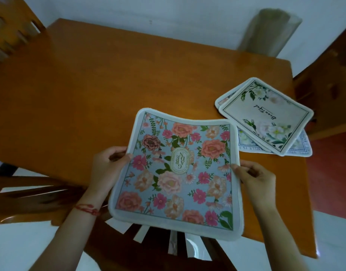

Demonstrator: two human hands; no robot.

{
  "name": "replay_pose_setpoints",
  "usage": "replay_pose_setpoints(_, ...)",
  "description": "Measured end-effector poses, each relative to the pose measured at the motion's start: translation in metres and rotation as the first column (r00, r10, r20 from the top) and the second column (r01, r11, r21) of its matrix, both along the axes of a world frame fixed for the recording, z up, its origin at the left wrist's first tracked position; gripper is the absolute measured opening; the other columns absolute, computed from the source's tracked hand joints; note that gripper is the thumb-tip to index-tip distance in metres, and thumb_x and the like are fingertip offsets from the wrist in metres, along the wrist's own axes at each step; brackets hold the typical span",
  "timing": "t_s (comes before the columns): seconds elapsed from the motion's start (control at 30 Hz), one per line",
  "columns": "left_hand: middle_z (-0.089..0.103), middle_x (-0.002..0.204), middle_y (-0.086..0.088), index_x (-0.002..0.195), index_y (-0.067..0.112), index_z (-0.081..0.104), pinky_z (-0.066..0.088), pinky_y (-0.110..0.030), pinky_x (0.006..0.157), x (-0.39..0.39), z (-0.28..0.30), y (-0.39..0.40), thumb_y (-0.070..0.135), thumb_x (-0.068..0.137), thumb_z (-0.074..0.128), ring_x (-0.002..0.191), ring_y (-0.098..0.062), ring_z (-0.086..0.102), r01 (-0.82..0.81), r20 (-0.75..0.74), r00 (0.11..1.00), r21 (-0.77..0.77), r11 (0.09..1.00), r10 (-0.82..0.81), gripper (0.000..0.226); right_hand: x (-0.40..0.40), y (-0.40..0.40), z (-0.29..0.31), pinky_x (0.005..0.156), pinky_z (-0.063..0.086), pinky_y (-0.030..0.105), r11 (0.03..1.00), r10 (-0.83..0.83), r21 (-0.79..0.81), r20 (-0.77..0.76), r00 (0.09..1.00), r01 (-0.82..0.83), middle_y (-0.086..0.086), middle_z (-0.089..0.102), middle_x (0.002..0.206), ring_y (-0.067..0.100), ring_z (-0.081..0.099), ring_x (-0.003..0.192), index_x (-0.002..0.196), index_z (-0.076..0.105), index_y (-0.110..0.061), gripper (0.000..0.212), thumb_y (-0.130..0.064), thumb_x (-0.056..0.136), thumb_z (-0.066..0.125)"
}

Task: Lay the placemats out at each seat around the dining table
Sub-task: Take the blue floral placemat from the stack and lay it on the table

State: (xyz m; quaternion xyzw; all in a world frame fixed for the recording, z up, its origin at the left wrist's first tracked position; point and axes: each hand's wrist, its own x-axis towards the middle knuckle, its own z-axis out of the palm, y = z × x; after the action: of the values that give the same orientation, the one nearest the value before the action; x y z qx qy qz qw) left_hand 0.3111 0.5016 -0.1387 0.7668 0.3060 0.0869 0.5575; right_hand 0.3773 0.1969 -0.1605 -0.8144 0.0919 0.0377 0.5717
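Observation:
I hold a blue floral placemat [180, 173] with a white border over the near edge of the orange wooden dining table [90, 90]. My left hand [107, 167] grips its left edge and my right hand [254, 177] grips its right edge. The mat sags a little between them, and its near part hangs past the table edge. A small stack of other placemats [265, 118] lies on the table to the right, with a cream one printed with white flowers on top.
A wooden chair back [41, 194] stands at the near left, below my hands. Another chair [10, 30] is at the far left, and one [328, 85] at the right. A pale roll [269, 32] leans on the wall behind the table.

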Motion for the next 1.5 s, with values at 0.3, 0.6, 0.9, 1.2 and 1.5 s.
replay_pose_setpoints(0.3, 0.067, 0.079, 0.0, 0.089, 0.015, 0.065, 0.05, -0.014, 0.047, 0.043, -0.034, 0.015, 0.008, 0.081, 0.066, 0.058, -0.005, 0.066, 0.066, -0.062, 0.996, -0.007, 0.998, -0.066, 0.011, 0.024, 0.006, -0.037, 0.052, 0.053, 0.015, 0.998, -0.054, -0.013, -0.035, 0.998, 0.053, 0.0, 0.07, 0.076, 0.005, 0.067, 0.063, 0.092, 0.067, -0.007, 0.013, -0.015, 0.081, 0.067)
replay_pose_setpoints(0.6, 0.064, 0.074, 0.001, 0.087, 0.012, 0.064, 0.048, -0.013, 0.044, 0.079, -0.079, 0.031, 0.005, 0.08, 0.066, 0.053, 0.001, 0.063, 0.088, -0.109, 0.99, -0.031, 0.996, -0.091, 0.01, 0.041, 0.027, -0.071, 0.05, 0.051, 0.012, 0.988, -0.152, 0.003, -0.076, 0.985, 0.153, 0.001, 0.069, 0.079, -0.001, 0.065, 0.061, 0.094, 0.067, -0.007, 0.014, -0.014, 0.081, 0.068)
replay_pose_setpoints(0.9, 0.064, 0.073, 0.004, 0.086, 0.013, 0.064, 0.048, -0.012, 0.044, 0.093, -0.112, 0.031, 0.005, 0.08, 0.066, 0.053, 0.004, 0.063, 0.148, -0.146, 0.978, -0.018, 0.989, -0.149, 0.01, 0.042, 0.029, -0.097, 0.048, 0.05, 0.011, 0.984, -0.175, -0.057, -0.095, 0.98, 0.17, -0.005, 0.067, 0.079, -0.005, 0.064, 0.06, 0.093, 0.066, -0.009, 0.011, -0.013, 0.083, 0.066)
replay_pose_setpoints(1.2, 0.063, 0.08, 0.004, 0.102, 0.005, 0.065, 0.049, -0.011, 0.047, 0.097, -0.132, 0.036, 0.006, 0.081, 0.065, 0.065, -0.005, 0.062, 0.176, -0.184, 0.969, 0.042, 0.984, -0.165, 0.021, 0.045, 0.021, -0.12, 0.065, 0.058, 0.03, 0.965, -0.232, -0.166, -0.169, 0.958, 0.205, -0.004, 0.069, 0.082, 0.009, 0.067, 0.072, 0.095, 0.068, -0.014, 0.012, -0.015, 0.083, 0.065)
replay_pose_setpoints(1.5, 0.067, 0.099, -0.009, 0.109, 0.003, 0.064, 0.038, -0.012, 0.058, 0.093, -0.137, 0.037, 0.009, 0.083, 0.065, 0.075, -0.011, 0.057, 0.243, -0.242, 0.95, 0.181, 0.953, -0.196, 0.027, 0.057, 0.022, -0.121, 0.055, 0.038, 0.01, 0.93, -0.199, -0.336, -0.125, 0.972, 0.147, 0.004, 0.069, 0.092, 0.004, 0.057, 0.068, 0.101, 0.069, -0.009, 0.018, -0.014, 0.085, 0.063)
